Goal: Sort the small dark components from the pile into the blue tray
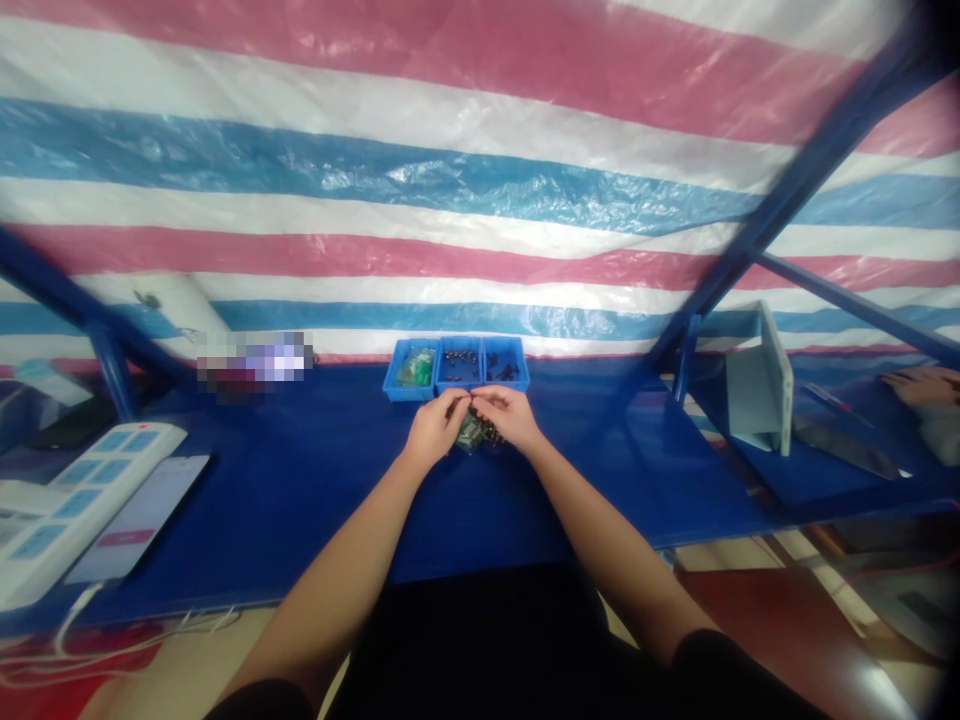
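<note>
On the blue workbench [300, 520], a blue three-compartment tray [456, 365] sat just ahead of the hands, with a greenish plastic bag [417, 368] in its left compartment and small dark parts [454, 366] in the others. The left hand [439, 428] and right hand [510, 415] together pinched a dark strand of small parts [489, 430] beside a greenish packet [469, 434].

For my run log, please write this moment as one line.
Left hand: touching small dark parts | Right hand: same parts | Nearby: plastic bag; blue compartment tray
</note>
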